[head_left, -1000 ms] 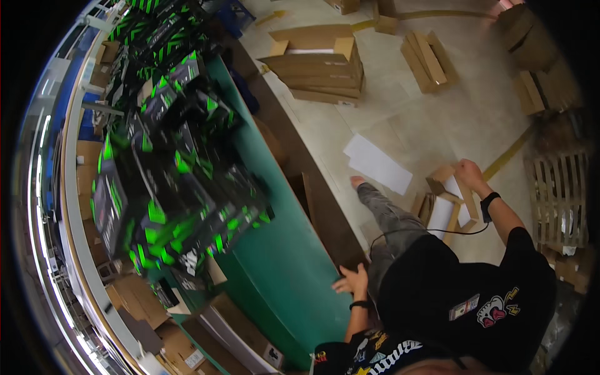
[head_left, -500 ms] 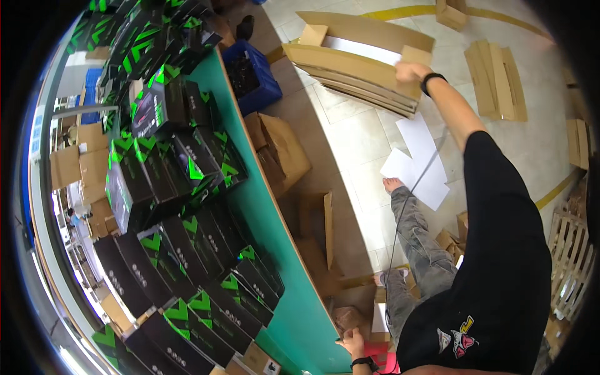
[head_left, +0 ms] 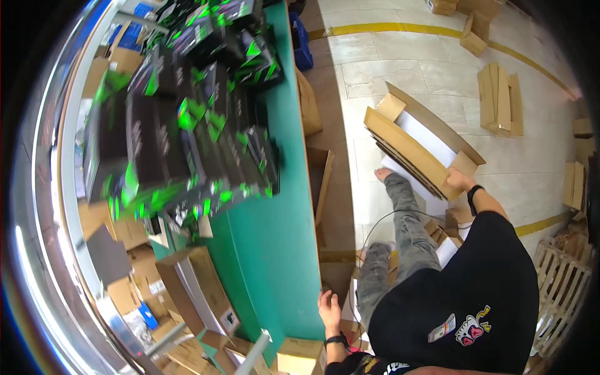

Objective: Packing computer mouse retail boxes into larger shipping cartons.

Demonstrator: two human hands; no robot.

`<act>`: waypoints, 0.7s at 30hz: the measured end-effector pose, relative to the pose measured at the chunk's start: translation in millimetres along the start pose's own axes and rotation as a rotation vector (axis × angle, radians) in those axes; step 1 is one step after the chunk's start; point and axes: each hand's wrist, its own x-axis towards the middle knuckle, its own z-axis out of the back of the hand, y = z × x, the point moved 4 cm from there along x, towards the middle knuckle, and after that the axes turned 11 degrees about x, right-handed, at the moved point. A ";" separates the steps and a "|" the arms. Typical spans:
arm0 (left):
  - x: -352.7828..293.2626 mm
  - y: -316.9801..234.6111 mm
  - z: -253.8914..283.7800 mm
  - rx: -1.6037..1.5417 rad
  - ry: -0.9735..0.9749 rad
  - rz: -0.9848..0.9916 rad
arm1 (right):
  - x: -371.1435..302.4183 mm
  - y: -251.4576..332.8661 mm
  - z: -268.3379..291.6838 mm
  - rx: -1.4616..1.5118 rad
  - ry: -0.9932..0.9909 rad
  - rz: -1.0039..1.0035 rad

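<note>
A long cardboard box [head_left: 409, 145] hangs tilted over the floor, its flaps open and white showing inside. My right hand [head_left: 459, 181] is closed on its near-right end, where a short flap sticks up. My left hand [head_left: 329, 307] is beside the edge of the green table [head_left: 269, 250], fingers apart and nothing in them. Stacked on that table are many black boxes with green markings [head_left: 159, 144], blurred by motion. Whether my left hand touches the table edge I cannot tell.
An open brown carton [head_left: 203, 284] stands at the table's near end. Flattened cardboard [head_left: 497, 103] and a small open carton [head_left: 476, 34] lie on the tiled floor. White sheets lie near my feet. A slatted crate [head_left: 562, 281] is at the right, a blue bin [head_left: 301, 44] beyond the table.
My right arm has drawn in, bringing the long cardboard box closer to my body. My left hand has lifted and its fingers have spread. The view has shifted, so the table appears further right.
</note>
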 end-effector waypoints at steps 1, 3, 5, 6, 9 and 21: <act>-3.4 19.6 -7.8 -0.117 0.076 0.026 | -29.0 -12.5 1.9 -0.192 -0.194 0.158; -34.2 60.2 -2.7 -0.254 0.079 0.074 | -84.9 37.4 -8.6 -0.275 -0.285 0.132; -42.4 72.8 6.7 -0.292 -0.026 -0.043 | -178.8 119.9 1.9 -0.422 -0.504 0.107; -35.2 72.7 2.0 -0.322 -0.036 -0.066 | -219.3 129.5 7.9 -0.386 -0.550 0.148; -31.2 87.4 27.2 -0.487 -0.114 -0.084 | -315.6 149.3 -20.6 -0.408 -0.526 0.263; -31.2 34.0 229.9 -0.756 -0.521 -0.463 | -504.0 385.4 -77.9 -0.800 -0.488 0.581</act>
